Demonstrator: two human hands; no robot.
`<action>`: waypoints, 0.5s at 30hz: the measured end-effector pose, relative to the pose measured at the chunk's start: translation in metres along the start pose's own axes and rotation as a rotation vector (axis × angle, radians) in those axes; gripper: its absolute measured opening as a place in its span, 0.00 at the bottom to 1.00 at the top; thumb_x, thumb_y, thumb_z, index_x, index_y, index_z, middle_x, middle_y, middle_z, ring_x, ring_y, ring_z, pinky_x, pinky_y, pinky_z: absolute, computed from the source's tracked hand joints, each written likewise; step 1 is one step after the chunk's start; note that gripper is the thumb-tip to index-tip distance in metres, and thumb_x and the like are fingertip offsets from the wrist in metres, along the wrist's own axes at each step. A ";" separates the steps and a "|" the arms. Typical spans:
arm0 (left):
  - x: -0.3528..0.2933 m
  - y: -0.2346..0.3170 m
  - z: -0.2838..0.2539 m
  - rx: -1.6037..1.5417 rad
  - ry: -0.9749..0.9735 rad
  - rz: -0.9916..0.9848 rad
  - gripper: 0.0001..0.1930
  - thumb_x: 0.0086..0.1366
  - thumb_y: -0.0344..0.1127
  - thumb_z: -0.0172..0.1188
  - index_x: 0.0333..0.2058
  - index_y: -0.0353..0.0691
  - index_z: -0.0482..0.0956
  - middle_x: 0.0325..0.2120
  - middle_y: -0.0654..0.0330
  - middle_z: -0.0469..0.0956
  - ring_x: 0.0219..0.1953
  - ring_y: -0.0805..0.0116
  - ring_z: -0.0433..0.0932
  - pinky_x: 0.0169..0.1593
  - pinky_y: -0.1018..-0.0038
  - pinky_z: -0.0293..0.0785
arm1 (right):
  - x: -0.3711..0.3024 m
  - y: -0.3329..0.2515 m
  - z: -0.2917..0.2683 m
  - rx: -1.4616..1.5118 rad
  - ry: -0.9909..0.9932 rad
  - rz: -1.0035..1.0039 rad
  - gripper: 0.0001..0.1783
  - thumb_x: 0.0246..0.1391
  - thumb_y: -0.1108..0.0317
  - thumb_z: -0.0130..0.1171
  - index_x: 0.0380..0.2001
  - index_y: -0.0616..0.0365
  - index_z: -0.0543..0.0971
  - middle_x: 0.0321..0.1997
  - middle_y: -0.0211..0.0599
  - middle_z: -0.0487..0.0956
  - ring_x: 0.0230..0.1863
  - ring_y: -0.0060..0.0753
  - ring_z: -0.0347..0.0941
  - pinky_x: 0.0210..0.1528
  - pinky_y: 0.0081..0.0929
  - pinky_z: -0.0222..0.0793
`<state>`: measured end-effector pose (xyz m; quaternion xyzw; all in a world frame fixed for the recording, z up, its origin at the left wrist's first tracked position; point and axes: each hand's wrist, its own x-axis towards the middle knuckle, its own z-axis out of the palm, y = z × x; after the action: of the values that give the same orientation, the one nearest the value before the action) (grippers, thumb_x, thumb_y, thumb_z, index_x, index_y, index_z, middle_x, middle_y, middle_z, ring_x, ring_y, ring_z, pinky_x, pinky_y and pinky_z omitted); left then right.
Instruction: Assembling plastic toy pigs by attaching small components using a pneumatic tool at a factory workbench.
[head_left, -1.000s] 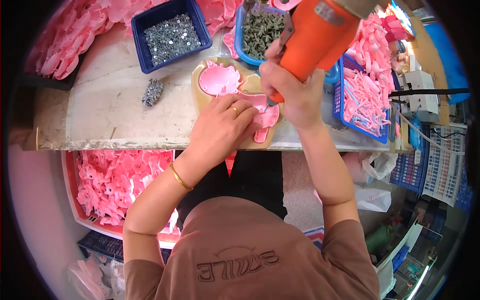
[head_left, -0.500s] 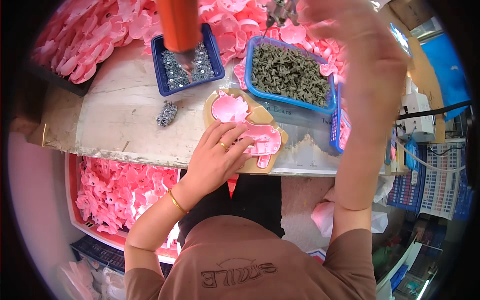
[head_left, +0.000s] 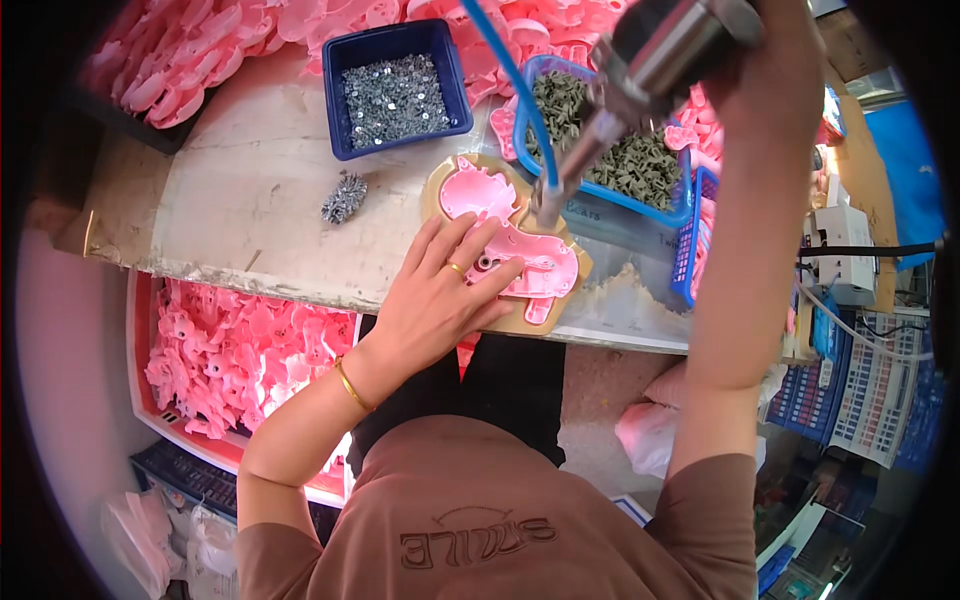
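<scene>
Pink shell (head_left: 540, 250) is sitting in tan holder (head_left: 514, 322), seemingly part-finished; left hand (head_left: 437, 285) is touching it, fingers spread, holding nothing; right hand (head_left: 775, 80): grip unclear.

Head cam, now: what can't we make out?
All in the head view:
- Right hand: blurred, cut off by the top edge; grip unclear.
- Pink shell: partly hidden by the left hand.
- Green parts: partly behind the metal tool.
- Blue hose: cut off by the top edge.
</scene>
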<state>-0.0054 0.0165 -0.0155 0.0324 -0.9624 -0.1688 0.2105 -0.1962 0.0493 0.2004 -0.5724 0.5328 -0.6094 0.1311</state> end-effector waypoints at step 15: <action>-0.002 0.000 0.004 0.029 -0.016 -0.023 0.22 0.61 0.46 0.64 0.53 0.53 0.76 0.51 0.54 0.73 0.62 0.49 0.64 0.68 0.51 0.55 | -0.055 0.015 0.040 0.174 0.330 0.158 0.35 0.51 0.77 0.59 0.61 0.72 0.60 0.24 0.34 0.75 0.18 0.22 0.70 0.21 0.19 0.65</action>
<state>-0.0053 0.0175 -0.0197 0.0451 -0.9659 -0.1573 0.2005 -0.1524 0.0652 0.1485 -0.4077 0.5356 -0.7265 0.1382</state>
